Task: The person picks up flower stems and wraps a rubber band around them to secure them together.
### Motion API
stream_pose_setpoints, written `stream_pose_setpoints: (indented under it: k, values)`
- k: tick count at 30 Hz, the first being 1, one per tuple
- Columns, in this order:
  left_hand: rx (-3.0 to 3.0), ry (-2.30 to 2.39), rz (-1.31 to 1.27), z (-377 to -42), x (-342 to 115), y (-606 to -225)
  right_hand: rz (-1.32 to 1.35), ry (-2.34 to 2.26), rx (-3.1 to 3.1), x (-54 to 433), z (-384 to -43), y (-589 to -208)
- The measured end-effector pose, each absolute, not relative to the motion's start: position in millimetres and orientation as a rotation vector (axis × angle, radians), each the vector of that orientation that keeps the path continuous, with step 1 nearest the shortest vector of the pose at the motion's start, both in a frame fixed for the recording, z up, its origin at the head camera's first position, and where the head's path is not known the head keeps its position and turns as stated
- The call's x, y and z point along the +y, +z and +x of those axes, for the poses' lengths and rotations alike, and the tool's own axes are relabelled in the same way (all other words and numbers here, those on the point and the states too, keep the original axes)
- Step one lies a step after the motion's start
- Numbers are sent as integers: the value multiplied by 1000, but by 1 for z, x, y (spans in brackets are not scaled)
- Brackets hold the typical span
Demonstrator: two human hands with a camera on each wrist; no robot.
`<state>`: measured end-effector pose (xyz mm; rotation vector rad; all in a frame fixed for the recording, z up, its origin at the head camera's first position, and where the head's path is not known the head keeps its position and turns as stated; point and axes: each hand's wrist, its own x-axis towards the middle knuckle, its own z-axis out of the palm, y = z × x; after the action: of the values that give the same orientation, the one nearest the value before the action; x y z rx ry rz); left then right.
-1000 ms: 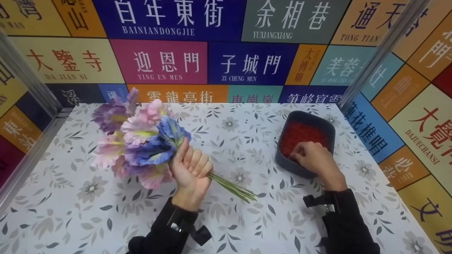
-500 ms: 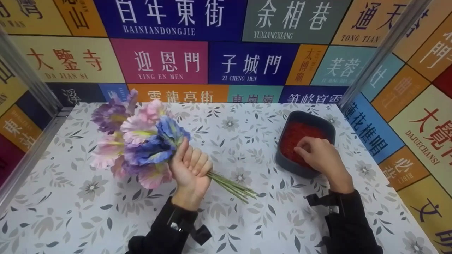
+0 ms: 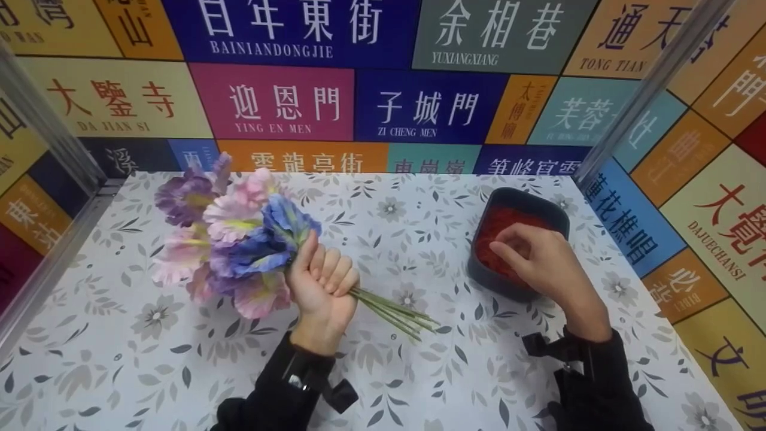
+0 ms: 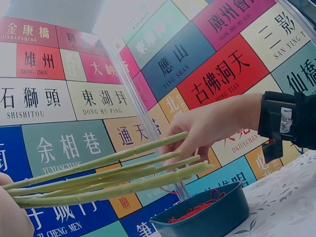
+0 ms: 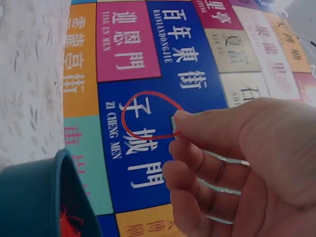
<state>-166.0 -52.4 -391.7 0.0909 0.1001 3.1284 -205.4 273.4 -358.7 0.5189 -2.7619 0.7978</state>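
Note:
My left hand (image 3: pixel 326 281) grips a bunch of artificial flowers (image 3: pixel 239 239) in purple, pink and blue. Its green stems (image 3: pixel 395 311) stick out to the right below the fist; the left wrist view shows the bare stem ends (image 4: pixel 128 173) close up. Between thumb and forefinger, my right hand (image 3: pixel 544 263) pinches a red rubber band (image 5: pixel 123 116), seen as a loose loop in the right wrist view. That hand is over a dark blue-grey bin (image 3: pixel 520 290) filled with more red rubber bands (image 4: pixel 197 210).
The table has a white cloth (image 3: pixel 383 383) with grey leaves and flowers. Colourful panels (image 3: pixel 269 105) with printed characters stand behind it and at both sides, joined by metal corner posts (image 3: pixel 643 90).
My right hand has lifted from among the rubber bands to above the bin, its wrist shifting right. The left hand and flowers stay almost still.

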Motion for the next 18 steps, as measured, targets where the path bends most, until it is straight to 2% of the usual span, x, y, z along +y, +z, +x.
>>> stream_pose_setpoints:
  k: [13, 18]
  values:
    - [120, 3125, 96, -166, -53, -392, 1201, 938, -2467, 250, -180, -346]
    - [114, 3114, 110, -166, -54, -393, 1353, 999, -2421, 243, -173, -345]
